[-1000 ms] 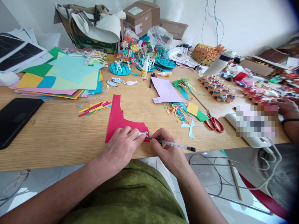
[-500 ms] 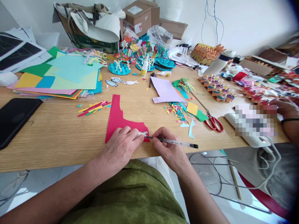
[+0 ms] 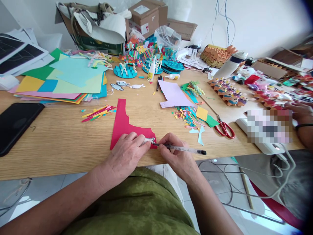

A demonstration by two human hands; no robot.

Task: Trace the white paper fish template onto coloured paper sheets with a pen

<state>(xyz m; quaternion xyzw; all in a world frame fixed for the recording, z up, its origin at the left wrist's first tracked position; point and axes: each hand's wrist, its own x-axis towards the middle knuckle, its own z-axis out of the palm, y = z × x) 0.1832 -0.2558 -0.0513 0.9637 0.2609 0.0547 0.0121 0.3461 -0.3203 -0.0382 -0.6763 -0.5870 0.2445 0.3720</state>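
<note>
A white paper fish cutout (image 3: 149,140) lies on a red sheet of paper (image 3: 121,122) near the table's front edge. My left hand (image 3: 129,148) presses the cutout down against the sheet, fingers bent together and covering most of it; only the tail end shows. Between the thumb and fingers of my right hand (image 3: 174,153) is a pen (image 3: 187,149), a clear-barrelled one with a black end. Its tip touches the red sheet beside the fish's tail. More paper fish cutouts (image 3: 137,86) lie farther back.
To the right are red-handled scissors (image 3: 226,129), paper scraps (image 3: 187,117) and a lilac sheet (image 3: 173,94). Glue bottles (image 3: 151,70) stand behind. Coloured paper (image 3: 80,76) and a phone (image 3: 18,125) are at left. Another person's hand (image 3: 300,111) is at far right, by a white device (image 3: 259,138).
Almost nothing differs. The pen's rear end has shifted slightly left and down, while my left hand, the fish cutout and the red sheet stay in place.
</note>
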